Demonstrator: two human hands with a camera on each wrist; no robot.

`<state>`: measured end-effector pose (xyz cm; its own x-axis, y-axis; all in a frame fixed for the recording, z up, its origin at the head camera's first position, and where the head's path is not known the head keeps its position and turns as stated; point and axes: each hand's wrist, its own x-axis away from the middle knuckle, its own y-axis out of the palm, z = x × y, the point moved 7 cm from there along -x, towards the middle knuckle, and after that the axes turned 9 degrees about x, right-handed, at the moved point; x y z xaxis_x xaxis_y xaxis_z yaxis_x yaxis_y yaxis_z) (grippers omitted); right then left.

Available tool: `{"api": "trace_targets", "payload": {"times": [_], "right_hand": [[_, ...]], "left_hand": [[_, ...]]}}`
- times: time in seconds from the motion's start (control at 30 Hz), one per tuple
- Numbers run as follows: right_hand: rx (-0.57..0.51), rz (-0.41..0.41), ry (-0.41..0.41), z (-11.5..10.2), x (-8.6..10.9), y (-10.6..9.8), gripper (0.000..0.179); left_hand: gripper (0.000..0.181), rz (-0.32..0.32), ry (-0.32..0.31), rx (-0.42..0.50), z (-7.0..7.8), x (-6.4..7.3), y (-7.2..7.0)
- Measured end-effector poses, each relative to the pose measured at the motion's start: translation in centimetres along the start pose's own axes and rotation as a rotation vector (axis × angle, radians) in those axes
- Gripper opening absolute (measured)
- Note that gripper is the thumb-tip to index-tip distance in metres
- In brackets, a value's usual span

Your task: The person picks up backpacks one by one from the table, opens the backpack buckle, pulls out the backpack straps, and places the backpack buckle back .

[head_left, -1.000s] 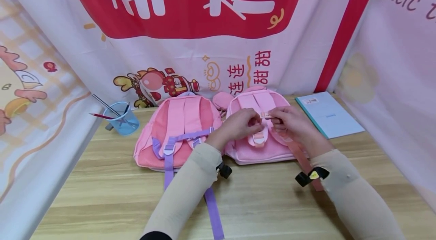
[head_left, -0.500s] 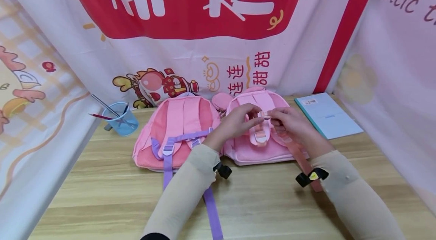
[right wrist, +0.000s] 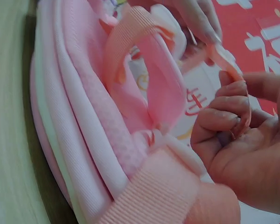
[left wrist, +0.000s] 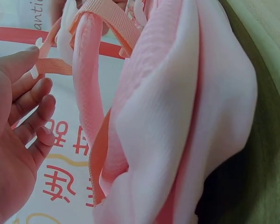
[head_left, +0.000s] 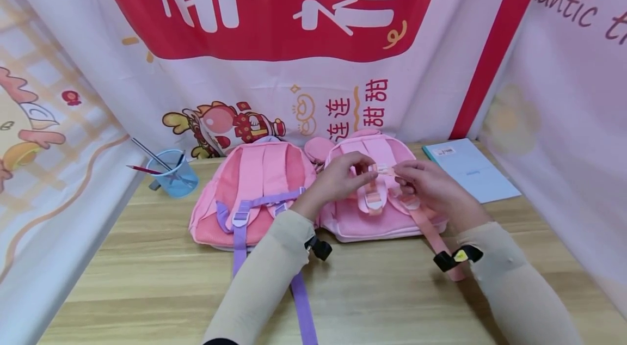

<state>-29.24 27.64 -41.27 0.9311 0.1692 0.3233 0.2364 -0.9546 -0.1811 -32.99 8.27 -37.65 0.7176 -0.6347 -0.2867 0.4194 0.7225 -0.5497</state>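
Observation:
A pink backpack (head_left: 355, 225) with peach straps lies on the table at the right, straps facing up. Above it my left hand (head_left: 343, 176) pinches a small white buckle (left wrist: 36, 65) between thumb and forefinger, other fingers loosely bent. Facing it, my right hand (head_left: 425, 182) pinches the peach webbing (right wrist: 226, 64) that runs to the buckle; its other fingers curl in, with the webbing's end hanging by them. A second white buckle (head_left: 374, 202) sits on a padded pink strap below the hands. A long peach strap (head_left: 431, 230) trails toward the right wrist.
Left of it lies another pink backpack (head_left: 208, 217) with purple straps (head_left: 305, 307) hanging toward the front. A blue pen cup (head_left: 180, 184) stands at the back left. A light blue notebook (head_left: 477, 171) lies at the back right, near the curtain wall.
My right hand has shifted a little right and down, away from the left hand. The left hand stays at the buckle, with more of the webbing and buckle showing between the hands.

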Motion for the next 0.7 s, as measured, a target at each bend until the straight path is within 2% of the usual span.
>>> {"api": "trace_targets", "payload": {"times": [0.17,0.33,0.7], "right_hand": [[0.106,0.014,0.010,0.2,0.1,-0.4,0.038],[0.171,0.006,-0.019,-0.2,-0.4,0.2,0.036],[0.073,-0.014,-0.032,-0.4,-0.9,1.2,0.022]], "left_hand": [[0.025,0.014,0.004,0.016,-0.1,0.0,0.0],[0.025,0.021,0.016,0.032,0.0,0.1,-0.1],[0.027,0.016,0.004,0.031,-0.1,0.1,-0.4]]}}
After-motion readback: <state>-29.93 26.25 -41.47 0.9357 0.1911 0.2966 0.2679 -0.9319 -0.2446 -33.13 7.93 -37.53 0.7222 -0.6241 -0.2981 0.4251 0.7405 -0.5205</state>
